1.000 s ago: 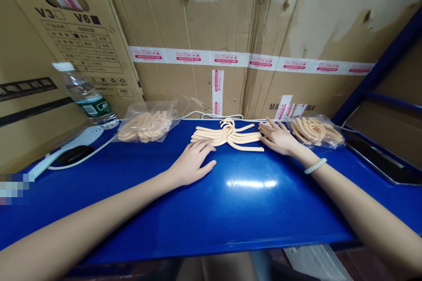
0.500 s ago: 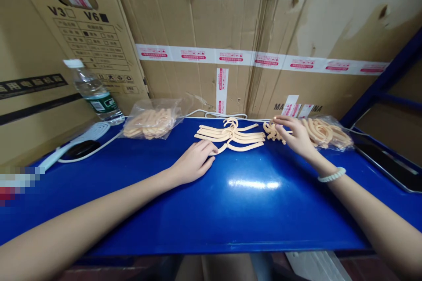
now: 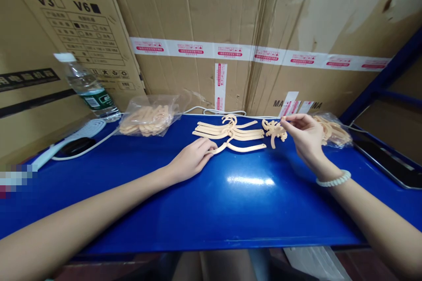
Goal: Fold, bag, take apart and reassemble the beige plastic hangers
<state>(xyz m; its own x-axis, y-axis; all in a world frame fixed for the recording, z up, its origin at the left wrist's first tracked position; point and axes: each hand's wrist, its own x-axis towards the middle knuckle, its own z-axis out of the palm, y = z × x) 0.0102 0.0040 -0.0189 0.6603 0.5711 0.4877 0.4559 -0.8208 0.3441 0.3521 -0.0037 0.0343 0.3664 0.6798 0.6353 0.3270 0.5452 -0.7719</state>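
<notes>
My left hand (image 3: 196, 156) is closed on the left end of the nearest peach-coloured hanger (image 3: 247, 148), which lies flat on the blue table. Just behind it, several matching hangers (image 3: 244, 135) lie stacked, their hooks pointing towards the back. To their right sits a small heap of loose peach-coloured pieces (image 3: 273, 128), with one curved piece sticking out at the front. My right hand (image 3: 306, 136) is raised at the right side of this heap, thumb and index fingertips pinched together. Whatever is between those fingertips is too small or hidden to make out.
A clear bag of peach parts (image 3: 148, 118) lies back left; another bag (image 3: 334, 131) lies behind my right hand. A water bottle (image 3: 89, 90), a white fan-shaped object (image 3: 82, 134) and a cable stand left. A phone-like dark device (image 3: 389, 162) lies right. Cardboard (image 3: 184, 79) walls the back.
My right hand has closed from loosely spread fingers into a pinch and shifted slightly right. The left hand has drawn the nearest hanger a little away from the stack.
</notes>
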